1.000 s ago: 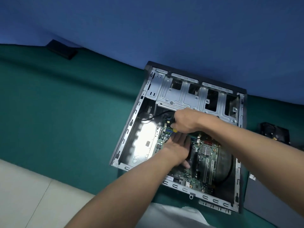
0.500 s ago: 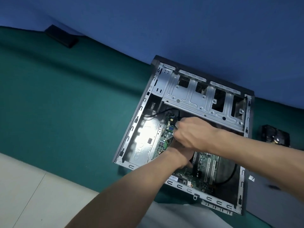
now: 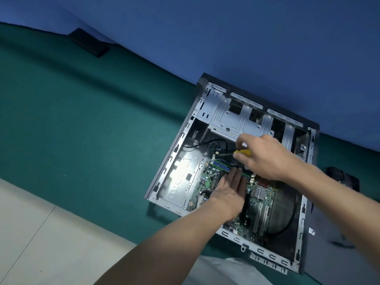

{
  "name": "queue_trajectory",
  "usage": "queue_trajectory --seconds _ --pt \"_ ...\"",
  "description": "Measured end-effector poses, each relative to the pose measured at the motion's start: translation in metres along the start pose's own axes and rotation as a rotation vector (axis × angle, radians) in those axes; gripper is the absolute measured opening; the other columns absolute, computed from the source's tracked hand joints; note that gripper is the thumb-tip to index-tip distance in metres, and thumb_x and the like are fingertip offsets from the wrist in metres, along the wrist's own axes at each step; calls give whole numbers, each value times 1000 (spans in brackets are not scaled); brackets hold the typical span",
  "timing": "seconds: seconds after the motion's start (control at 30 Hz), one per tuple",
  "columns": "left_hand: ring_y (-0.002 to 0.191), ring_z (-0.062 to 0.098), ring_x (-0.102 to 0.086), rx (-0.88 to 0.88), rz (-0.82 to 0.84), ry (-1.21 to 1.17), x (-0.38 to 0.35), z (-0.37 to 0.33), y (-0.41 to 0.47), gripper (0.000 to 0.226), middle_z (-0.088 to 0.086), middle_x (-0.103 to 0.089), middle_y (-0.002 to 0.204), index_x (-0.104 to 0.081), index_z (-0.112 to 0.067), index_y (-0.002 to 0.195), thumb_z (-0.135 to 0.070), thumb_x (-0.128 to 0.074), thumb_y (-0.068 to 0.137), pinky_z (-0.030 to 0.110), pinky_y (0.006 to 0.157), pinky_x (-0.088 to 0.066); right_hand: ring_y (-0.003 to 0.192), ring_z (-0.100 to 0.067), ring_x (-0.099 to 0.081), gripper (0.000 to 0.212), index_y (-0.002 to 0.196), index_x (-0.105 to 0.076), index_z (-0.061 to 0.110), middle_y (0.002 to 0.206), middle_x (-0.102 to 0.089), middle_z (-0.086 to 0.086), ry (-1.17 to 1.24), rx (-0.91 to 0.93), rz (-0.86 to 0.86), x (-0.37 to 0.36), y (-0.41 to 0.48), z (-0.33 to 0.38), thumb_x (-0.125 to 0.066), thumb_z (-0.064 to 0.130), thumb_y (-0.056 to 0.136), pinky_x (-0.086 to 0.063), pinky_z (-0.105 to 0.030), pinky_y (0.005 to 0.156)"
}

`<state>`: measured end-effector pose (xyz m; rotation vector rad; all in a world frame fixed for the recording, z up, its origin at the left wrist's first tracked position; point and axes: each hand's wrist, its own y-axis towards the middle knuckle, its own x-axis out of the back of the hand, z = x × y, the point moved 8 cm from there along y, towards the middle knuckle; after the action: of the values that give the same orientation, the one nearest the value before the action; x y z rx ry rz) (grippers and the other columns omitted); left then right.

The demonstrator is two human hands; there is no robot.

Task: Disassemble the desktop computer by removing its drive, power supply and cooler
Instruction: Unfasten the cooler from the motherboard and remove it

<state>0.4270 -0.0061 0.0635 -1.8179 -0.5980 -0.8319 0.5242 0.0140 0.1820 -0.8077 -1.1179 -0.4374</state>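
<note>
An open desktop case point(image 3: 174, 159) lies on its side on the green mat, its green motherboard point(image 3: 261, 204) exposed. My right hand point(image 3: 265, 155) grips a yellow-handled screwdriver point(image 3: 304, 151), whose metal shaft points left over the upper part of the board. My left hand point(image 3: 228, 192) rests flat, fingers straight, on the board's middle, covering a black part beneath it. An empty silver drive cage point(image 3: 232, 118) fills the case's far end. A black cable point(image 3: 197, 144) runs along the upper left inside.
The green mat point(image 3: 92, 120) spreads wide to the left. A black flat object point(image 3: 88, 42) lies at the mat's far edge. A black component point(image 3: 343, 177) sits right of the case, beside a dark panel point(image 3: 337, 254). Pale floor point(image 3: 41, 233) lies at lower left.
My right hand has lifted away from the left hand, up and to the right, showing the yellow screwdriver. My left hand's fingers now lie straight on the board.
</note>
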Motion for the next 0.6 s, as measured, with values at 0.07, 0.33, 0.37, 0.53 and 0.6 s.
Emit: queue_trajectory --seconds 0.07,0.33,0.37,0.53,0.6 --pt "142 44 24 84 13 -15 -3 -4 -3 78 31 17 156 -2 7 150 -4 -53 93 55 118 10 76 -24 -57 15 87 -55 27 70 -62 3 109 -39 -47 4 -5 -7 -60 41 89 -49 -38 67" --pt "146 38 20 188 62 -180 0 -29 -6 71 25 16 158 2 1 153 -34 -34 103 50 118 11 57 0 -52 23 70 -59 27 59 -57 14 173 -19 -51 -18 -23 2 -62 41 89 -35 -22 51" --pt "148 38 13 175 57 -175 1 -31 -10 64 24 7 160 -10 -1 152 -35 -33 103 50 119 9 57 0 -50 23 70 -58 28 59 -55 15 169 -20 -43 -22 -24 3 -61 41 89 -35 -24 52" --pt "92 33 -61 266 -374 -480 27 25 -61 36 14 -66 97 -60 -9 98 -37 -37 103 37 77 -44 55 -6 -50 24 69 -55 28 56 -53 12 202 -70 -92 -27 -26 -3 -60 40 89 -34 -26 50" --pt "90 30 -61 354 -377 -627 21 61 -70 24 12 -64 102 -54 -8 112 -27 -42 102 37 73 -45 52 -4 -51 25 68 -55 28 54 -53 12 264 -95 -102 -27 -25 -6 -61 40 89 -32 -25 47"
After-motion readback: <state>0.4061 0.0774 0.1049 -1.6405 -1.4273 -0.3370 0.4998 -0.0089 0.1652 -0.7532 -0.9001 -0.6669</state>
